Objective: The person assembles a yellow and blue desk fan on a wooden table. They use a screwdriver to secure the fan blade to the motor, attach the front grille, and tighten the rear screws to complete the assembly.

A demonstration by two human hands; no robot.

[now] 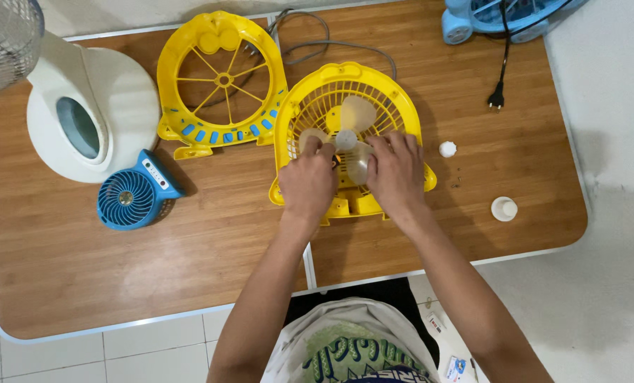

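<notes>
Both hands rest on a yellow fan body lying flat near the middle of a wooden table. The left hand presses on the pale translucent blades, its fingers curled down over one blade at the left of the hub; the right hand lies on the blades at the right, fingers spread and bent over them. Neither hand lifts anything; each simply grips or pushes on the blade wheel. Just beside the fan body, at its upper left and touching its rim, lies the detached yellow front grille. Farther left sit a small blue fan and a white fan base. 2 white caps lie to the right, and a black plug sits near the table's far right corner.
</notes>
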